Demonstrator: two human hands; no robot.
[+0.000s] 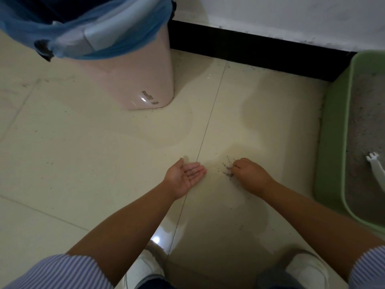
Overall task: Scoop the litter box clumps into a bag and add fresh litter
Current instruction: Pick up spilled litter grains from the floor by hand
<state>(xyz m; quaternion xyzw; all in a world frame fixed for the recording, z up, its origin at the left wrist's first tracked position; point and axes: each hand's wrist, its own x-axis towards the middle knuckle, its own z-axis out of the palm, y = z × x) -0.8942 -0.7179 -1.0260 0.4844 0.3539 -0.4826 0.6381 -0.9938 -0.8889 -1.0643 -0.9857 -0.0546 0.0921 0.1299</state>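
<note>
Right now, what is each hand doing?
Left hand: open, palm up, a few litter grains on it.
Right hand: fingers curled down at the spilled litter; a pinch cannot be told.

1. The left hand (184, 177) lies palm up on the tiled floor (83, 163), a few grains on its fingers.
2. The right hand (249, 174) has curled fingers at the spilled litter (228, 168).
3. The green litter box (333, 142) holds grey litter and a white scoop (378, 170).
4. A pink bin (133, 80) carries a blue bag (87, 28).
</note>
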